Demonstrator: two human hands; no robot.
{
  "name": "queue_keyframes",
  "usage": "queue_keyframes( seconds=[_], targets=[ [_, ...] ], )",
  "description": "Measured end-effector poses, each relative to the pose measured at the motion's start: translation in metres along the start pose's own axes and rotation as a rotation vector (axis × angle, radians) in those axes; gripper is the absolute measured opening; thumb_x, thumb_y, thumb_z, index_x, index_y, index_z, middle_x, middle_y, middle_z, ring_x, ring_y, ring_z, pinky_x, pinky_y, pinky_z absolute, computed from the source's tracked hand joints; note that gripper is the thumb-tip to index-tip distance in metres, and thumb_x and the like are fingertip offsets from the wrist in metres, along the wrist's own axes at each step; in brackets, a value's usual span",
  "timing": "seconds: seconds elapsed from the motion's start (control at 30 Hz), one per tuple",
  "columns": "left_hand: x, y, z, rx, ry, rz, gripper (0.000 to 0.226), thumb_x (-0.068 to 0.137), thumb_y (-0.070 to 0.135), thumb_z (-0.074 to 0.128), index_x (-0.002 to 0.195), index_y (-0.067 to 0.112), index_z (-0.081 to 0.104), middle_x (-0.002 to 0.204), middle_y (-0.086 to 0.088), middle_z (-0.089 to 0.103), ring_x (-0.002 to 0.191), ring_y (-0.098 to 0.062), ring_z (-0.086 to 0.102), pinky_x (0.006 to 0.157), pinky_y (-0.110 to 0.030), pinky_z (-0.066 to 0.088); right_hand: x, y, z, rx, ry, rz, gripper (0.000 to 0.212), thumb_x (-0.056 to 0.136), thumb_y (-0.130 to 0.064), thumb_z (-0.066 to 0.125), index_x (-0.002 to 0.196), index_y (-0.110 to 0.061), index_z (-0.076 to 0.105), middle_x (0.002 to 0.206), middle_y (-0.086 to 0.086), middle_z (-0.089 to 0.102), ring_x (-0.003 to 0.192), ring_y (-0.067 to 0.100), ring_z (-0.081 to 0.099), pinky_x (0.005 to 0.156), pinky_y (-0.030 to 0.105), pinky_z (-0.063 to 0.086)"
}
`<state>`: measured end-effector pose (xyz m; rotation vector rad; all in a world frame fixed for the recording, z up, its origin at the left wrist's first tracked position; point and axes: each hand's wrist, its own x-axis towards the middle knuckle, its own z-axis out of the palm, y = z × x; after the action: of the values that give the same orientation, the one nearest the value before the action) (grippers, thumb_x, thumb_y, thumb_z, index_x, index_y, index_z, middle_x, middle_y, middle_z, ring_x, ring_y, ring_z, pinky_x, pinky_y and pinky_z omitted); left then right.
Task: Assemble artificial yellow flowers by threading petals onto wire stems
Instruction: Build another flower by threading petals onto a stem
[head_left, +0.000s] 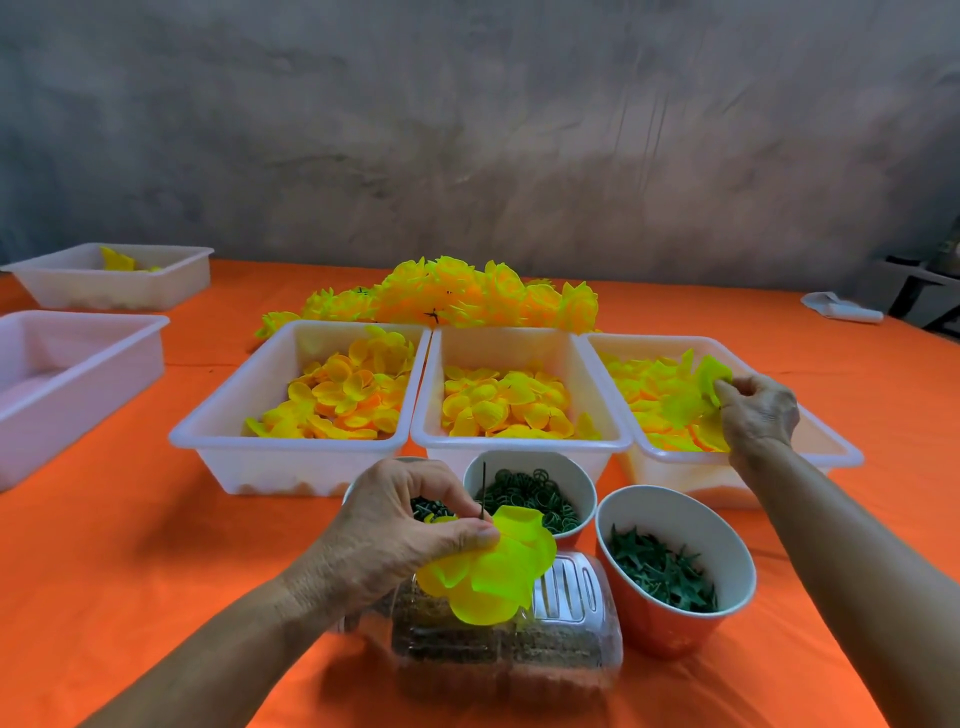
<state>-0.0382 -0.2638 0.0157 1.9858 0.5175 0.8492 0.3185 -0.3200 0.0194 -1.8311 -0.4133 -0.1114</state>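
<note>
Evidently the layout is meant for a short reach: three white tubs of loose yellow petals stand side by side across the middle of the frame, so each petal size can be taken in turn without shifting the body. The right tub (727, 457) is the one being drawn from. Just below the tubs, a cup of green rings (530, 496) and a cup of green star-shaped calyxes (670, 571) sit close to the working hand, probably for finishing each bloom. A clear plastic box (519, 644) lies at lower centre under the work. Finished yellow flowers (467, 293) are heaped behind the tubs, upper centre, out of the way.

The left hand (400, 530), lower centre, is curled, thumb and forefinger pinching a thin dark wire stem (483, 491) that stands nearly upright, tip up, likely so the next petal can drop straight on. A partly built flower (493, 566) of yellow-green petals hangs from that pinch, below the thumb.

The right hand (758, 415), at the right edge of the middle band, reaches over the right tub with the forearm stretched long, its fingertips pinching a single yellow petal (711, 379) lifted clear of the pile.
</note>
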Motion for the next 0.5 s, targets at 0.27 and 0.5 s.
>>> queue_keyframes(
  seconds=[0.27,0.5],
  targets=[
    [-0.0008,-0.0015,0.0001,0.013,-0.004,-0.013,0.023,0.053,0.053,0.078,0.062,0.034,0.072,0.075,0.001,0.07,0.079,-0.017,0.066,0.083,-0.049,0.051,-0.0036,-0.0041,-0.0069,0.206,-0.046,0.025,0.015,0.076,-0.01,0.073,0.084,-0.016,0.062,0.083,0.013,0.063,0.077,0.023,0.058,0.077,0.04,0.049],
    [-0.0014,0.0004,0.0002,0.015,0.006,-0.015,0.023,0.052,0.053,0.078,0.062,0.033,0.072,0.074,0.002,0.07,0.078,-0.017,0.065,0.082,-0.048,0.051,-0.0035,-0.0085,-0.0044,0.254,-0.106,0.032,0.023,0.077,0.001,0.064,0.074,-0.021,0.061,0.084,0.013,0.062,0.072,0.021,0.057,0.061,0.03,0.046]
  ],
)
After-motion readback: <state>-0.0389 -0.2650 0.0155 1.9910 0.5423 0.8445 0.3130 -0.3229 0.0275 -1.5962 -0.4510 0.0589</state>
